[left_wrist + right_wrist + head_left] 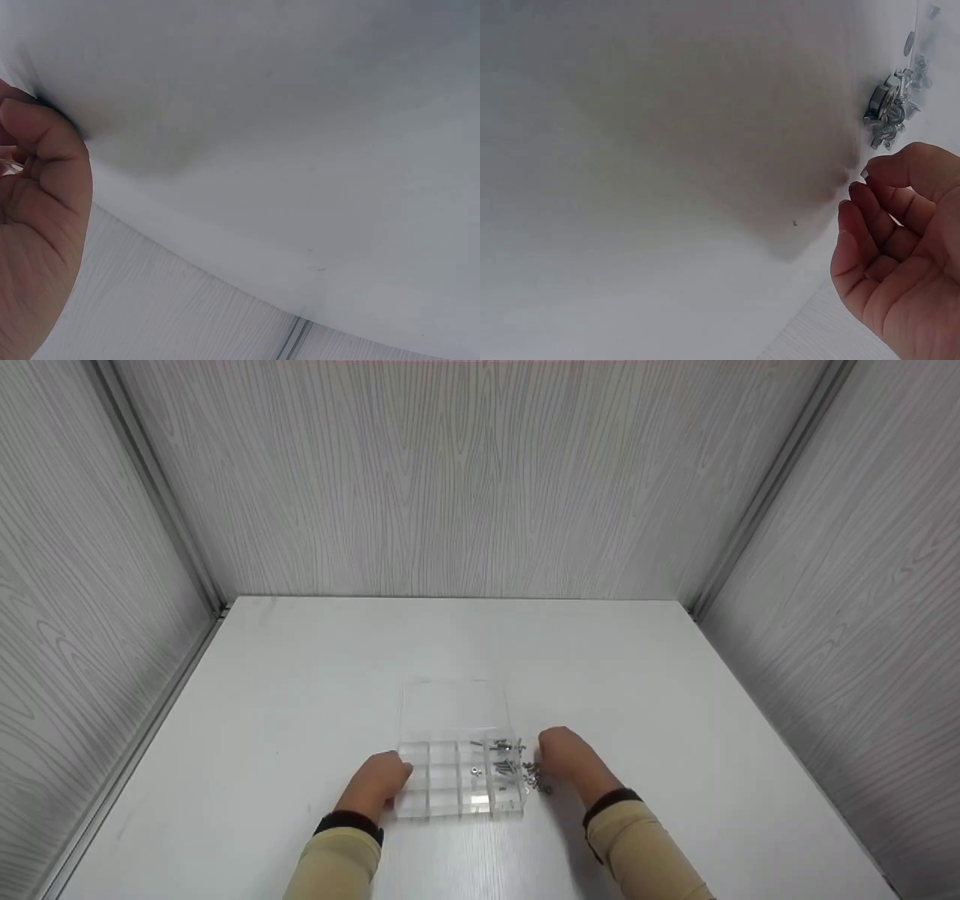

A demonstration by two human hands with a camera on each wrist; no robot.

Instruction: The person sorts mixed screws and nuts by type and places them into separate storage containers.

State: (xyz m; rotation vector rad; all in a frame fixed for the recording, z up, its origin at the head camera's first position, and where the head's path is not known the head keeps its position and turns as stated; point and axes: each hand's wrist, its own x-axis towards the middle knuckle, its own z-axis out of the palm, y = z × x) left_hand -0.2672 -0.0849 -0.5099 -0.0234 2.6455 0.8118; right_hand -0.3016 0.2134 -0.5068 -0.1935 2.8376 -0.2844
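A clear plastic compartment box [444, 814] lies with its lid [454, 706] laid open behind it. My left hand [381, 776] grips the box's left side, thumb over the rim; curled fingers of that hand [41, 202] show in the left wrist view. My right hand [566, 757] is right of the box, beside a small pile of screws and nuts [534, 777]. In the right wrist view, that hand [904, 240] has curled fingers, and a small silvery metal piece [865, 172] is pinched at the thumb tip. Several screws [505, 767] lie in the right-hand compartments.
Two small nuts [475, 771] sit in a compartment left of the screws. The box rests on a white table [300, 697], enclosed by grey wood-grain panels [465, 480] at the back and sides. A tiny dark speck [795, 223] lies on the table near my right hand.
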